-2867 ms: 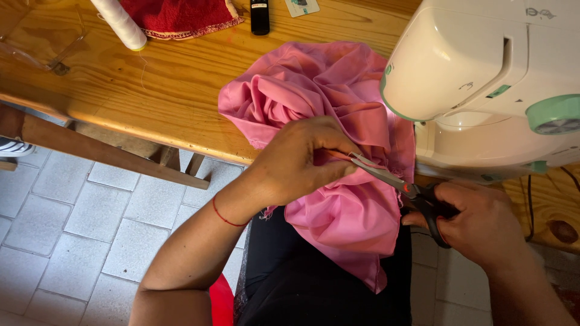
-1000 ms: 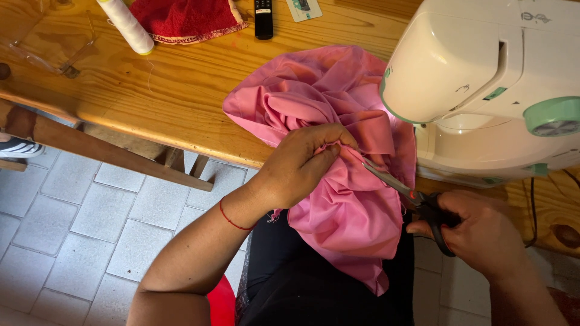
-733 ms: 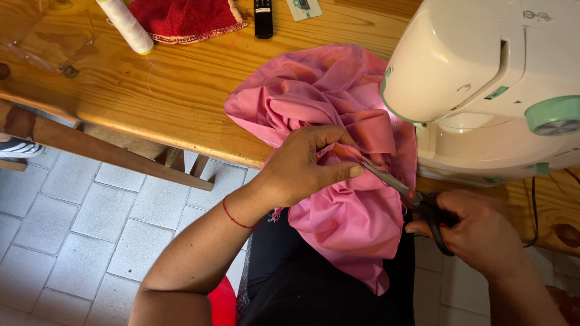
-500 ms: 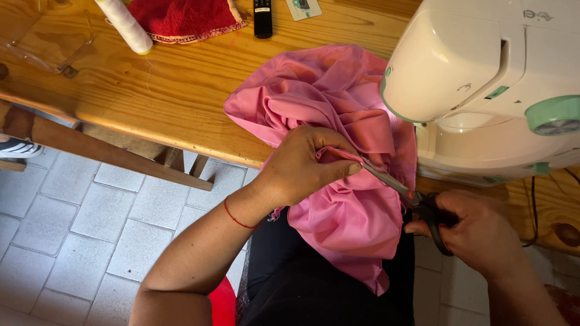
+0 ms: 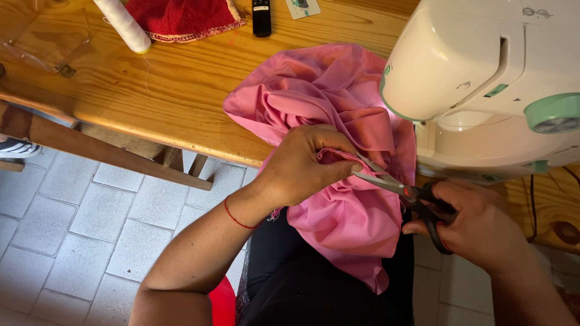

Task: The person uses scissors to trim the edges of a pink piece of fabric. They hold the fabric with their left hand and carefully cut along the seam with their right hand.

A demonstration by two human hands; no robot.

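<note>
At the desk (image 5: 181,102) edge, beside the cream sewing machine (image 5: 483,84), the pink fabric (image 5: 338,108) lay bunched, spilling down over my lap. My left hand (image 5: 302,166) was closed, pinching a fold of it. My right hand (image 5: 477,226) gripped the black-handled scissors (image 5: 402,190), blades slightly parted, tips at the pinched fold. White thread spool (image 5: 124,24) and red cloth (image 5: 181,17) sat well apart, at the far side.

Both forearms are bare, a thin red thread bracelet (image 5: 238,218) circles the left wrist, and the clothing (image 5: 314,290) is black.
</note>
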